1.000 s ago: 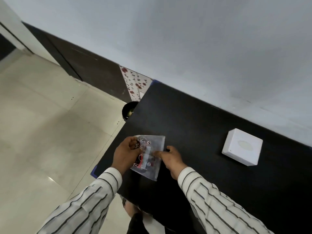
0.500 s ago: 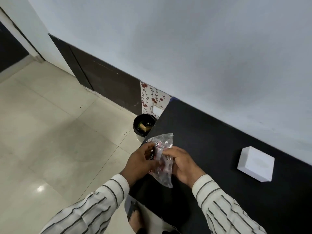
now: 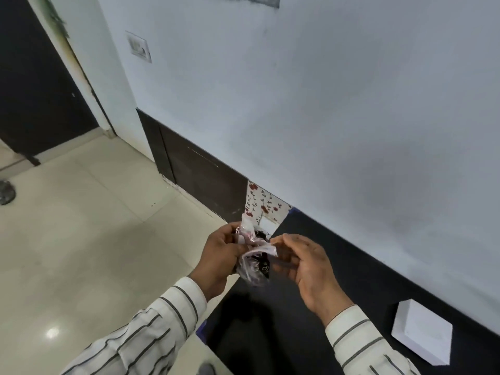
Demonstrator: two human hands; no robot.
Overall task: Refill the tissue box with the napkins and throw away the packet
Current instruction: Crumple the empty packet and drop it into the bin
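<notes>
L hand (image 3: 219, 255) is nearest, held up in the air over the bench's (image 3: 297, 334) left edge. Its fingers are curled round the left side of the packet (image 3: 255, 259), w/ the thumb on the upper part. R hand (image 3: 311, 269) sits just beside it and pinches a pale strip at the packet's right side btwn thumb and forefinger. The other fingers are loosely bent and hold nothing.

The packet is clear plastic, scrunched btwn the two hands and off the bench. Its long axis runs approx up-down in view: top end tips away toward the wall (image 3: 351, 117), bottom end hangs toward the bench's near left corner. Can't tell which end is the mouth.

Progress, as a judgement: the packet looks limp and flat, w/ no napkin stack showing, so the refill is prob done. The balling-up reads as prep for binning. Left to do: drop the packet in a bin, and none shows clearly in view. Some dark shapes show through the plastic, too blurred to name.

Further right, the white tissue box (image 3: 422, 336) stands on the bench toward its far edge, well apart from both hands. Only plain sides show, so its fill can't be checked.

Beyond the bench's far left corner a floral panel (image 3: 263, 203) leans at the wall, w/ pale floor (image 3: 81, 239) to the left.
</notes>
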